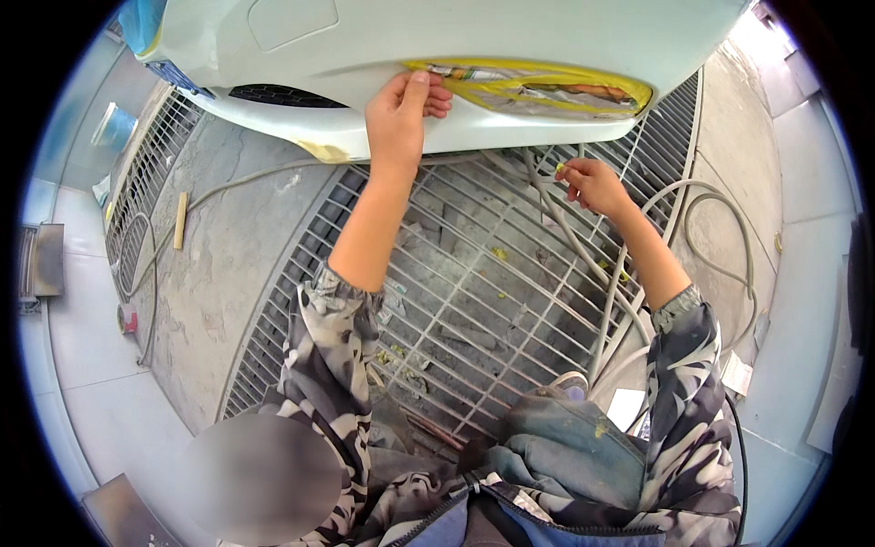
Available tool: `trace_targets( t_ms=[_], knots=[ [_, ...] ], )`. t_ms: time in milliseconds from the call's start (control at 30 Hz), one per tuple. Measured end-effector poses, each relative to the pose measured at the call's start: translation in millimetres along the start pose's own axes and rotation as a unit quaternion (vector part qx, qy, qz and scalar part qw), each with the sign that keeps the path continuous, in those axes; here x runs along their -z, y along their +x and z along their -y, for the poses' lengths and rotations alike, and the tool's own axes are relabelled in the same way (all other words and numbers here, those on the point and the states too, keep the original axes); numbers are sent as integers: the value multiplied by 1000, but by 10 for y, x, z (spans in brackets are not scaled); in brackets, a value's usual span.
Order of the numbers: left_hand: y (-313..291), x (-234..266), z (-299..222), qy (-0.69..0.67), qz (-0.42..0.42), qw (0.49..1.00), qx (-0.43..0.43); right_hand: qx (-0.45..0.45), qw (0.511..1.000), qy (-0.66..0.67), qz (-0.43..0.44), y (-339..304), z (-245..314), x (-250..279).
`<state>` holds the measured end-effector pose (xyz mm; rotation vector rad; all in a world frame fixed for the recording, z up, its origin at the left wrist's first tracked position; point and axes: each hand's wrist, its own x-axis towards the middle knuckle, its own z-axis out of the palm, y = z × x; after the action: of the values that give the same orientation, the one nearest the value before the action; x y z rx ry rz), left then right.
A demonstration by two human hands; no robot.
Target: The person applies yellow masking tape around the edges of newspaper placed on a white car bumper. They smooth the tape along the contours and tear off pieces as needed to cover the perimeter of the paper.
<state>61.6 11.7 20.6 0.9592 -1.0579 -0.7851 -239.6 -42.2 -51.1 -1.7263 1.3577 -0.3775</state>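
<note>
Crouching over a metal floor grate (pixel 474 301), the person works at the lower edge of a white car bumper (pixel 547 55) whose recessed opening is covered with paper held by yellow masking tape (pixel 529 77). The left hand (pixel 401 114) is raised to the left end of that masked patch, thumb up against the tape's corner and the other fingers curled round the bumper's lip, so it presses or pinches the tape there; whether the tape end is actually between the fingers cannot be told. The right hand (pixel 591 182) hangs lower, apart from the bumper, with fingertips closed on a small yellow scrap of tape (pixel 560 170). Judging by how things lie, the masking looks mostly in place, with tape running all round the paper, and only the left corner is in hand; small yellow bits lie scattered on the grate. Pale hoses (pixel 711 196) loop across the grate to the right, and a wooden stick (pixel 180 219) lies on the concrete floor (pixel 228 273) to the left.
</note>
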Motion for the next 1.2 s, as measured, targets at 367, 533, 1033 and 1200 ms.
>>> trace_targets(
  t_ms=[367,533,1033,1200],
  knots=[
    [1,-173,-53,-26,-34,996,73,-22,999,-24,-5,-42,-191,-10],
    [-5,-244,94,49,20,998,17,-12,1000,-24,8,-5,-124,-34],
    [-120,-329,225,113,-43,992,-19,-15,1000,-4,19,-88,-297,-19],
    [-187,-150,213,147,-31,987,-49,-11,1000,-11,-14,-32,-580,75]
  ],
)
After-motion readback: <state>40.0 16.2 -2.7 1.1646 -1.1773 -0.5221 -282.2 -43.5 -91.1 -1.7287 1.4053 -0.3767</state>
